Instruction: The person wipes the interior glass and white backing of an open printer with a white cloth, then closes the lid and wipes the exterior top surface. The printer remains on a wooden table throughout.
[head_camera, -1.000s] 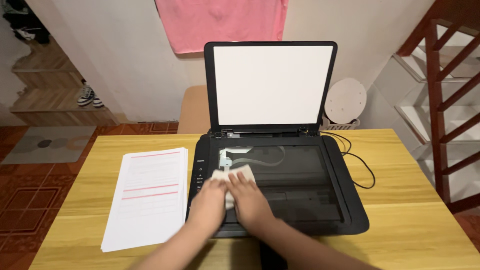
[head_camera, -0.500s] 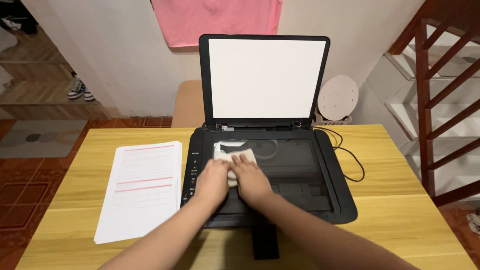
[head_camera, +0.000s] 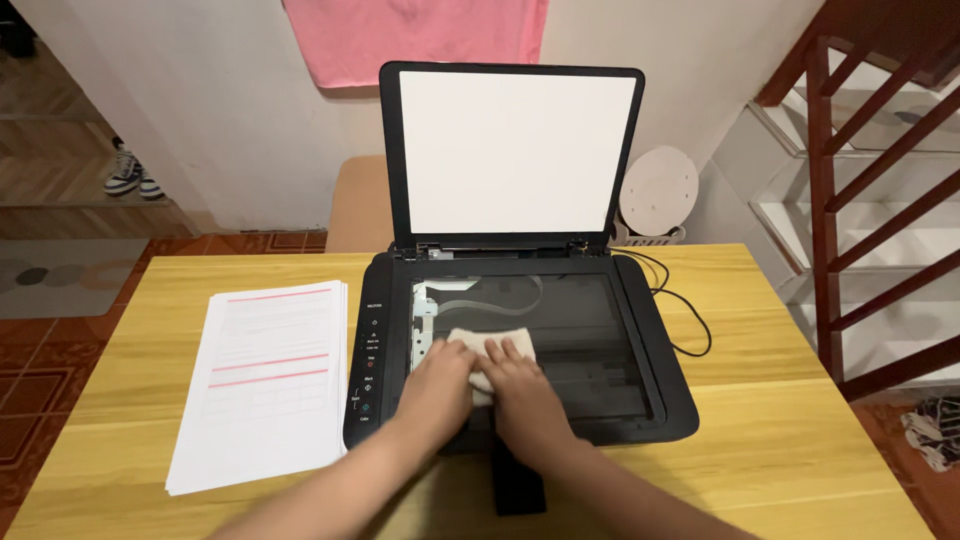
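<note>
1. At the lower middle of the frame, I see my left hand (head_camera: 437, 385) and right hand (head_camera: 523, 395) side by side, both pressed flat on a white cloth (head_camera: 492, 347).
2. Neither hand pinches it; palms and fingers lie spread, pinning the cloth down.
3. It rests on the scanner glass (head_camera: 570, 330) of the black printer (head_camera: 660, 400), near the glass's left edge.
4. Most of the cloth pokes out beyond my fingertips, toward the raised lid (head_camera: 515, 150); its long axis runs left to right.
5. My right hand covers more of it.
</note>
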